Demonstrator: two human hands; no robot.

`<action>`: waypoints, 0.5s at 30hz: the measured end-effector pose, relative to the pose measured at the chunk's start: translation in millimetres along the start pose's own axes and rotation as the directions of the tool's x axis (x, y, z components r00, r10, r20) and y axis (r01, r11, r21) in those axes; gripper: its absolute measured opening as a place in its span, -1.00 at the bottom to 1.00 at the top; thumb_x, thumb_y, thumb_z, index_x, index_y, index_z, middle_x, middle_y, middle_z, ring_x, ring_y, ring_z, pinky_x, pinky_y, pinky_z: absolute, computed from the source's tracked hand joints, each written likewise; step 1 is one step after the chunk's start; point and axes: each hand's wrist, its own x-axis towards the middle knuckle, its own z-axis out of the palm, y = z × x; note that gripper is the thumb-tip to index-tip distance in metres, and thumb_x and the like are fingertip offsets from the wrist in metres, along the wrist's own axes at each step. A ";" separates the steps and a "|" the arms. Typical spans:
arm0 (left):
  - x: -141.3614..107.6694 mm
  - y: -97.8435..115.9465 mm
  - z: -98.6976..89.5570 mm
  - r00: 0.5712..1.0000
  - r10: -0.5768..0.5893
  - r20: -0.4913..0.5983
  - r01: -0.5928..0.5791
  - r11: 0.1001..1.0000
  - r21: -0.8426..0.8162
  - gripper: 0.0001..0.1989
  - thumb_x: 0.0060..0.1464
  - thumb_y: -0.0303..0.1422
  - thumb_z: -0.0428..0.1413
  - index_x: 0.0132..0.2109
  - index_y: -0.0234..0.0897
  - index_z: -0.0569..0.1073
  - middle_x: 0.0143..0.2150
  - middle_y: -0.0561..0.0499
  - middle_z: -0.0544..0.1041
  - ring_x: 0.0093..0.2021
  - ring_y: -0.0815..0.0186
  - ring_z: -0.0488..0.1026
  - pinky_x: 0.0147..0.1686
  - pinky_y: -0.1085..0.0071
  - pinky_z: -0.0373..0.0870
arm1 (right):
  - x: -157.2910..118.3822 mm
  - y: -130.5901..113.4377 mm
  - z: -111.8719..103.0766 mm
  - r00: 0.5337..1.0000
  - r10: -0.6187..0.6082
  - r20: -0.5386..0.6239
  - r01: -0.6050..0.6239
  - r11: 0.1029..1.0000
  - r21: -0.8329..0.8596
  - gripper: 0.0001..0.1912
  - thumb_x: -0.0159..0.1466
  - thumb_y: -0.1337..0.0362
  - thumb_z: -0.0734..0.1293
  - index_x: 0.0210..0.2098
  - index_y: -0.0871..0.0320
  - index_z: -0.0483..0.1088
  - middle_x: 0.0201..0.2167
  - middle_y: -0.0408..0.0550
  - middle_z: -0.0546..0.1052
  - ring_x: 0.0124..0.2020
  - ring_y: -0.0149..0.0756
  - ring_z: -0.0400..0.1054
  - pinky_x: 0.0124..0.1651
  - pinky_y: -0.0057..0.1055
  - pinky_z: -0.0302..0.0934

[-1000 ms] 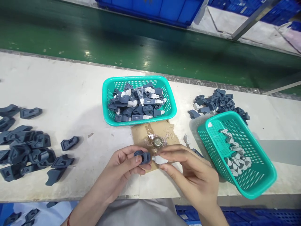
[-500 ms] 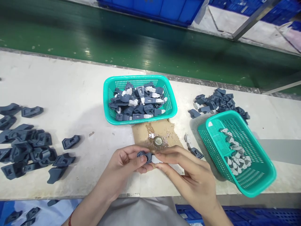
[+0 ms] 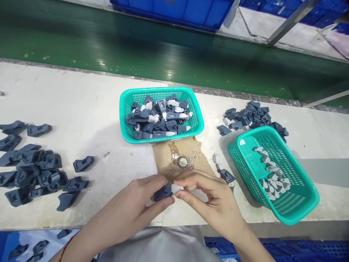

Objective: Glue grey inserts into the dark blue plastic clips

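Between thumb and fingers, my left hand [image 3: 141, 200] grips a dark blue-grey plastic part [image 3: 163, 192] with a recessed face. A small white plastic piece [image 3: 176, 188] meets its right end, pinched by the thumb and fingertips of my right hand [image 3: 209, 200]. How the two pieces join is partly hidden by my fingers. Just beyond my hands, a small round metal cap [image 3: 183, 162] with shiny liquid in it sits on a wet brown cardboard sheet [image 3: 163, 154].
A green basket [image 3: 123, 116] behind the cardboard holds dark parts with white ends. Another green basket [image 3: 305, 203] at right contains white pieces. Dark parts lie in a left pile [image 3: 29, 169] and a back-right pile [image 3: 253, 116]. A green conveyor belt [image 3: 109, 47] runs behind the table.
My left hand has turned over the dark part, its back now facing up more. The dark part and white piece remain end to end, slightly further left.
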 end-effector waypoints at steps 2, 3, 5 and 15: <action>0.0 -2.3 0.7 0.997 0.043 0.058 -0.045 0.998 0.045 -0.74 0.39 -0.23 0.05 0.12 -0.09 0.52 -0.08 0.02 0.64 -0.14 0.22 0.59 -0.20 0.46 0.40 | 0.2 -1.8 -4.9 0.997 0.018 0.075 -0.016 0.999 -0.030 -0.92 0.34 0.28 0.44 -0.18 0.11 0.58 -0.33 -0.10 0.62 -0.30 -0.33 0.54 -0.27 -0.48 0.46; 0.1 -3.3 1.6 0.996 0.053 0.076 -0.057 0.997 0.057 -0.73 0.40 -0.22 0.02 0.13 -0.10 0.49 -0.06 0.00 0.63 -0.10 0.20 0.59 -0.15 0.45 0.40 | 0.8 -3.7 -8.2 0.993 0.030 0.111 -0.023 0.998 -0.061 -0.94 0.35 0.28 0.43 -0.19 0.11 0.56 -0.34 -0.13 0.61 -0.31 -0.34 0.53 -0.26 -0.48 0.45; 0.0 -4.3 3.5 0.993 0.062 0.096 -0.070 0.995 0.076 -0.71 0.43 -0.20 -0.03 0.13 -0.12 0.47 -0.03 -0.02 0.62 -0.05 0.19 0.58 -0.10 0.44 0.41 | 2.5 -9.6 -14.3 0.980 0.034 0.198 0.002 0.984 -0.178 -0.95 0.39 0.27 0.38 -0.20 0.11 0.49 -0.34 -0.14 0.58 -0.31 -0.33 0.50 -0.26 -0.46 0.42; 4.4 -4.9 13.1 0.979 0.198 0.039 -0.201 0.950 0.237 -0.68 0.43 -0.21 -0.11 -0.14 -0.22 0.48 -0.24 -0.09 0.60 -0.27 0.15 0.56 -0.24 0.36 0.40 | 5.7 -20.5 -15.8 0.905 -0.107 0.411 0.304 0.838 -0.453 -0.78 0.51 0.33 0.12 -0.19 0.12 0.38 -0.27 0.04 0.57 -0.13 -0.11 0.53 -0.09 -0.23 0.46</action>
